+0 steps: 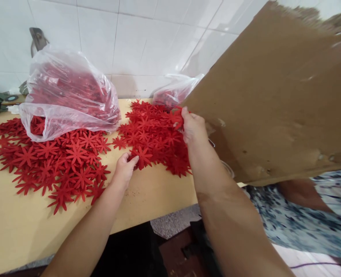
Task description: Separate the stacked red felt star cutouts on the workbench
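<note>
My left hand is closed in a pinch on a red flower-shaped cutout at the front edge of the middle pile. Farther right, my right hand is closed at the thumb on another red flower cutout, just left of the brown cardboard sheet. Its fingertips are partly hidden behind the cutout. Between and behind both hands lies the middle pile of red flower cutouts. A second, wider pile of the same cutouts spreads over the table to the left of my left hand.
A clear plastic bag full of red pieces rests on the left pile. Another bag stands by the tiled wall. The large cardboard sheet rises over the table on the right, with a person in patterned clothing beyond it.
</note>
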Available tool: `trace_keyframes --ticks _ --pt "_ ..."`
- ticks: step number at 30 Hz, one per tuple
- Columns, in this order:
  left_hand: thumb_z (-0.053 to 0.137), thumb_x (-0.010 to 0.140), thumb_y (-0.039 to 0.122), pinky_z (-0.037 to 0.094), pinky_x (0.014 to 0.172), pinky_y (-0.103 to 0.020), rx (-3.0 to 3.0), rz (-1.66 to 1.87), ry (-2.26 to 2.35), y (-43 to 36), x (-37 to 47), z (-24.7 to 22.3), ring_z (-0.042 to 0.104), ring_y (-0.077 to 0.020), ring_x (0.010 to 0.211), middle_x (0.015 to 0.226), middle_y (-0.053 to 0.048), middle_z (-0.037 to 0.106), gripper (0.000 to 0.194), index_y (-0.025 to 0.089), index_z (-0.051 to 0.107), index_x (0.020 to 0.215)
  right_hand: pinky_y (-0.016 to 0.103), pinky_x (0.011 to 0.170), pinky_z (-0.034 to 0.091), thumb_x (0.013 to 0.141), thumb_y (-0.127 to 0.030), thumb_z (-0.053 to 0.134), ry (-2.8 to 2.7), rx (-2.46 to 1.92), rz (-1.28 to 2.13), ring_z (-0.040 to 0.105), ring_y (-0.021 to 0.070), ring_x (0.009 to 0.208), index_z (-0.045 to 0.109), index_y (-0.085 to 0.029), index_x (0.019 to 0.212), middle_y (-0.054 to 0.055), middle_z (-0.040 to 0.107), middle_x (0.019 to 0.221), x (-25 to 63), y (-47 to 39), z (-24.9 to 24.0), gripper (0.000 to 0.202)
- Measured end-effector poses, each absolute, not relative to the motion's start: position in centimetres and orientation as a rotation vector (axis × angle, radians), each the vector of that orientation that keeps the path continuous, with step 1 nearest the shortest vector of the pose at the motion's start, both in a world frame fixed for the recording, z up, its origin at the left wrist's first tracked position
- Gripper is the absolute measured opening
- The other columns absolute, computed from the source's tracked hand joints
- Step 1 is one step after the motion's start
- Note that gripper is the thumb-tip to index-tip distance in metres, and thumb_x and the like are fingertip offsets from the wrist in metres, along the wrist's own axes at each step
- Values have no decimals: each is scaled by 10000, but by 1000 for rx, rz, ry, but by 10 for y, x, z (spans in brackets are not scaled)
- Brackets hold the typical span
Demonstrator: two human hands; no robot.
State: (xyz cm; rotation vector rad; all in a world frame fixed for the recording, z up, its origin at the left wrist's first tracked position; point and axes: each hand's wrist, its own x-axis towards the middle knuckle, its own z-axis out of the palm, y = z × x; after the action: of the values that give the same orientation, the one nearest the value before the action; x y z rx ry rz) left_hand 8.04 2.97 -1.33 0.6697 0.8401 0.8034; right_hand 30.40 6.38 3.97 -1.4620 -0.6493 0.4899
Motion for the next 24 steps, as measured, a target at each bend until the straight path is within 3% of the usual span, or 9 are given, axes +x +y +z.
trace_keyframes --ticks 6,12,18,24 --pt "566 680 94 427 639 -219 680 812 821 29 80 -14 534 -62 568 693 9 607 86 145 557 750 220 387 391 721 -475 560 -487 -1455 686 444 82 426 495 -222 612 -29 499 497 301 64 48 282" --pt "584 667 110 431 648 -221 687 817 810 29 79 -15 542 -68 589 706 0 617 91 141 564 749 163 396 403 687 -173 646 -459 -1452 713 434 40 406 446 -182 581 -65 467 462 301 61 51 227" --pt "564 681 100 429 632 -225 687 812 831 29 80 -14 542 -69 581 700 2 609 73 137 559 744 142 267 224 765 -332 560 -434 -1464 631 268 26 282 358 -194 535 -94 304 343 300 61 52 336" --pt "594 656 115 429 629 -216 679 814 833 28 80 -14 536 -66 579 701 3 612 93 145 561 738 131 369 372 699 -281 647 -482 -1399 724 403 25 374 382 -180 547 -72 426 420 302 62 50 322"
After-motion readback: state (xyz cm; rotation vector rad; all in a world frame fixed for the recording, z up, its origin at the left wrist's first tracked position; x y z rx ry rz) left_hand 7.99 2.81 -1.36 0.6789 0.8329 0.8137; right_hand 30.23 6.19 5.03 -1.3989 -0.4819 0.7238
